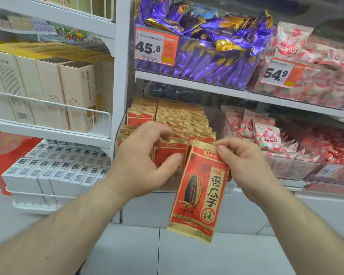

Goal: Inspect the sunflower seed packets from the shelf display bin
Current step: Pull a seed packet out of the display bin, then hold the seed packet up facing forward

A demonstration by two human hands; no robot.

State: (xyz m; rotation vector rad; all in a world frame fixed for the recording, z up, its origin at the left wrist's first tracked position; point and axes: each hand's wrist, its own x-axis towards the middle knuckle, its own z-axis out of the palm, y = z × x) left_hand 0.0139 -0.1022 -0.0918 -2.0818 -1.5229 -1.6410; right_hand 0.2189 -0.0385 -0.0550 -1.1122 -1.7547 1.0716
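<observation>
Left hand [145, 161] sits over the front rows of sunflower seed packets [173, 124] in the display bin [216, 124], fingers loosely spread, gripping nothing; right hand [244, 165] pinches the top corner of one pulled packet [199, 187], which hangs clear in front of the bin. Looks light, thin and crinkly, probably a bit slick – I'd pinch the sealed top edge or a side seam, not the middle. White shelf [246, 95] above, pale tiled floor [187, 255] below – tight retail aisle.

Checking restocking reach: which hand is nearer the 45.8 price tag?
Left. The left hand is below the 45.8 price tag; the right hand is further right, holding a packet.
</observation>
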